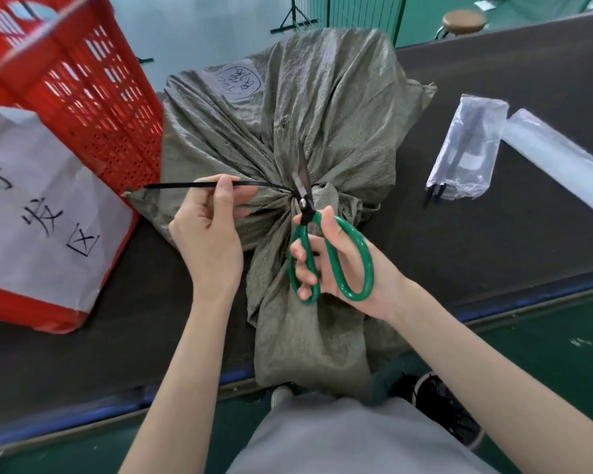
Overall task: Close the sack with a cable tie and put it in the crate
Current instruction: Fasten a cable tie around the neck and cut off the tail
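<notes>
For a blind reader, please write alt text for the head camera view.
The right hand holds green scissors at the sack neck, while the left hand pulls the black cable tie tail taut leftward. A red crate stands at left on the dark table.

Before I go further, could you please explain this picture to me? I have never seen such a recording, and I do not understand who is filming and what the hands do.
There is no machine here. A person wears a camera on the head, so you look down at their own two hands. The left hand pulls the black cable tie tight around the neck of the grey-green woven sack. The right hand holds green-handled scissors, blades at the tie. Left of the sack stands the red plastic crate. On the right lies a clear plastic bag of black ties.
</notes>
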Available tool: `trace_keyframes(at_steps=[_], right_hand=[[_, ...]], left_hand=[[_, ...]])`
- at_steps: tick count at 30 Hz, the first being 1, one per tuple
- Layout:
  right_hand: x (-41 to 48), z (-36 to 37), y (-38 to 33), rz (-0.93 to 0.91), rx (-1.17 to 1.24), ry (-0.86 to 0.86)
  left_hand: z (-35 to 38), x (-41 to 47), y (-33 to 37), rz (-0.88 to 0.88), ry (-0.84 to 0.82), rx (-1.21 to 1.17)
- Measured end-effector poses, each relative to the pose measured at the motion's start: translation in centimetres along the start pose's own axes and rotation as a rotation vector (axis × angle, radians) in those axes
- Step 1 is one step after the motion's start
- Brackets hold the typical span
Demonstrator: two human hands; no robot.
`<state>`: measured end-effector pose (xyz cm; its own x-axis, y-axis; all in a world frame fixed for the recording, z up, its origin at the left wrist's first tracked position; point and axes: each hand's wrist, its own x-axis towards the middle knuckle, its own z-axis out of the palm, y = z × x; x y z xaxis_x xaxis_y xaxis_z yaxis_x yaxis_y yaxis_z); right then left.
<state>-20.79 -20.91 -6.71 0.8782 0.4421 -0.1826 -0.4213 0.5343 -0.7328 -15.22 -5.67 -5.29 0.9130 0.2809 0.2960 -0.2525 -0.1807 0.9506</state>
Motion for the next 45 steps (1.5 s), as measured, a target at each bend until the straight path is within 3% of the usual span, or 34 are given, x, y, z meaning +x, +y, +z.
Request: trace_keyframes(at_steps=[5,18,26,45], right_hand=[[-0.5,-0.1,1.0,0.14,-0.001,-0.014],[-1.1,0.2,1.0,0.181,-0.084,0.105],[1.3,0.2,1.2,0.131,-0.229,0.31],[2.1,-1.1,2.8,-0.098,-0.324,0.339]], left_hand=[[-0.9,0.1,0.1,-0.026,0.02,-0.027],[-1.1,-0.8,0.5,-0.096,0.005,-0.161],[-1.3,-1.8,0.3,-0.101,-0.044,-0.186],[-1.7,-2.3,-0.5,-0.126,-0.025,-0.219]])
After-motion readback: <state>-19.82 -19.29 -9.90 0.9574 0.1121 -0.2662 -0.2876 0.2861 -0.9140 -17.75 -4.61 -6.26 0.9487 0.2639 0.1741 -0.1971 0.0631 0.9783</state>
